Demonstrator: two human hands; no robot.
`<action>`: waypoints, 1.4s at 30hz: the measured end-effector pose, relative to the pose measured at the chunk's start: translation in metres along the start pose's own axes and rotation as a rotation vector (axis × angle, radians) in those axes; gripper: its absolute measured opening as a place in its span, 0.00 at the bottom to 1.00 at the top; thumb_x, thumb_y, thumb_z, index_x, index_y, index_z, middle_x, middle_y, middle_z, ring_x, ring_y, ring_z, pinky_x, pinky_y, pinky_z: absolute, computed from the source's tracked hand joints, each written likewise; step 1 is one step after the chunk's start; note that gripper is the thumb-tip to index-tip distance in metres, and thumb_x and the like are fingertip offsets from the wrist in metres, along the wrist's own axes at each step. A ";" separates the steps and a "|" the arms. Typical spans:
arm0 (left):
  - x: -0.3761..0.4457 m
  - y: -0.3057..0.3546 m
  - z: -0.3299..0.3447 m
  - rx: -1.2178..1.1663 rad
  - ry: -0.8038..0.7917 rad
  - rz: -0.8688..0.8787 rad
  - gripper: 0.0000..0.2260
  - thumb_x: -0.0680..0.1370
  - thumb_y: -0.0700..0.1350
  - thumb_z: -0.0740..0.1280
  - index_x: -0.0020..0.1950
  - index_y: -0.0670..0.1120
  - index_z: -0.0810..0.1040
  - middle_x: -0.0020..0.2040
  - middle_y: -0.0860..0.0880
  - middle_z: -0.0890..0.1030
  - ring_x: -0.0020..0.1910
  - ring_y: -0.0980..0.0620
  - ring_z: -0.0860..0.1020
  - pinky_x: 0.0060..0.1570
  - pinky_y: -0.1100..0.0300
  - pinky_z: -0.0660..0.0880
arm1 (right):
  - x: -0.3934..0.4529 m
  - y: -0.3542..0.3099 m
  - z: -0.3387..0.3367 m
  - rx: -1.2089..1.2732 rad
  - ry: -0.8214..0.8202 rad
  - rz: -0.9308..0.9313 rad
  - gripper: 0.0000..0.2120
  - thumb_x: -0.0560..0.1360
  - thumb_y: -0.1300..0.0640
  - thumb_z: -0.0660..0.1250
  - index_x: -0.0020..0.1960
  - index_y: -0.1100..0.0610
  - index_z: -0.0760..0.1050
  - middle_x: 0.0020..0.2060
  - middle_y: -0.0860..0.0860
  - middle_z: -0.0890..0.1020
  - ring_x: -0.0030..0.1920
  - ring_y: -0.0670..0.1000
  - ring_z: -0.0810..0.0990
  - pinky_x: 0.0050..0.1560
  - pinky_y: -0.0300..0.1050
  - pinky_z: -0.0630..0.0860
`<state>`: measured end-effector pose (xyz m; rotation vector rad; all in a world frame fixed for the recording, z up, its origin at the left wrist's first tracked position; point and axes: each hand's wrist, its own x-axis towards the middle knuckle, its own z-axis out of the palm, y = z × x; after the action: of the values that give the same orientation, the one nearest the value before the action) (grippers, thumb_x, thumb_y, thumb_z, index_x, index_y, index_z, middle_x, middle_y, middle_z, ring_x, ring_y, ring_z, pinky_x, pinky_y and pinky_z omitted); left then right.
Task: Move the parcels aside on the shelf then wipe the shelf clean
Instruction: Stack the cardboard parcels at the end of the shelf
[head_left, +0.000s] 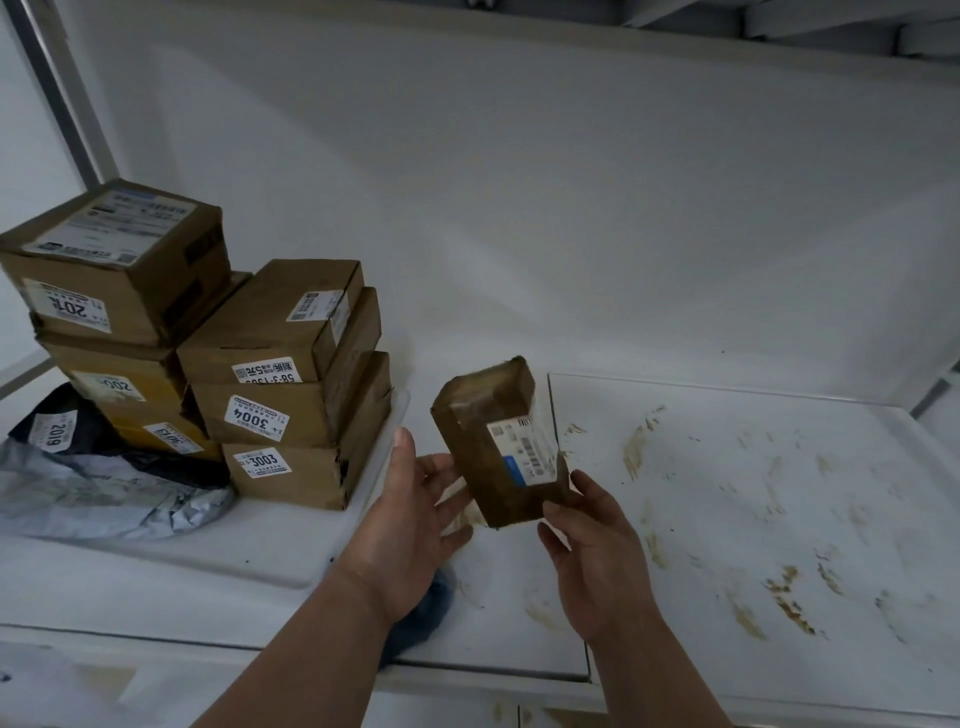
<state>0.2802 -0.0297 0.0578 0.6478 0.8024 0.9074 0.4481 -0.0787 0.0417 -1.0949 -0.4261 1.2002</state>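
Far left on the white shelf board (270, 551): grey and black plastic mailer bags (98, 483) w/ a label reading 2019, lying crumpled at the near edge. Behind and right of them, two stacks of brown cardboard parcels (291, 384), taped, w/ white stickers (3003, 3004, others partly legible); stacks touch each other, top-left box tilted.

Centre: left hand (410, 525) palm up, fingers straight and spread, tips touching the left side of a small brown taped cardboard parcel (493, 452). Parcel is oblong, glossy tape over it, white label w/ barcode and blue patch on its right face; held off the shelf, tilted, far end leaning left. A blue cloth (421, 608) lies on the shelf under the left wrist, mostly hidden by the forearm.

Right hand (592, 551) grips the parcel's near right corner, thumb and fingers curled round it.

Right: white shelf surface (753, 519) covered in brown smears and streaks, thickest near the front. Label print on the held parcel too blurred to read. Both forearms cut off at bottom edge.
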 end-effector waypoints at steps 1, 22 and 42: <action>0.000 -0.001 0.001 0.003 0.009 -0.028 0.44 0.61 0.77 0.61 0.64 0.46 0.74 0.64 0.50 0.78 0.66 0.46 0.73 0.70 0.38 0.61 | -0.001 0.000 -0.001 -0.030 -0.007 -0.014 0.24 0.74 0.73 0.64 0.66 0.55 0.73 0.56 0.54 0.82 0.58 0.53 0.80 0.56 0.47 0.75; 0.001 -0.019 0.025 0.119 0.158 0.060 0.13 0.81 0.46 0.61 0.60 0.45 0.81 0.56 0.44 0.83 0.52 0.46 0.80 0.53 0.52 0.76 | -0.006 -0.006 -0.009 -0.409 -0.022 -0.253 0.19 0.70 0.62 0.68 0.58 0.47 0.80 0.57 0.48 0.81 0.61 0.48 0.77 0.59 0.48 0.75; -0.007 0.003 0.020 0.306 0.153 0.226 0.10 0.81 0.42 0.61 0.58 0.50 0.81 0.50 0.49 0.85 0.44 0.57 0.82 0.40 0.67 0.76 | -0.002 0.000 0.010 -0.360 -0.048 -0.215 0.15 0.66 0.54 0.65 0.52 0.57 0.76 0.49 0.50 0.84 0.56 0.57 0.80 0.57 0.55 0.75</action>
<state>0.2923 -0.0369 0.0733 0.9597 1.0309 1.0580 0.4398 -0.0765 0.0465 -1.2909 -0.7998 0.9823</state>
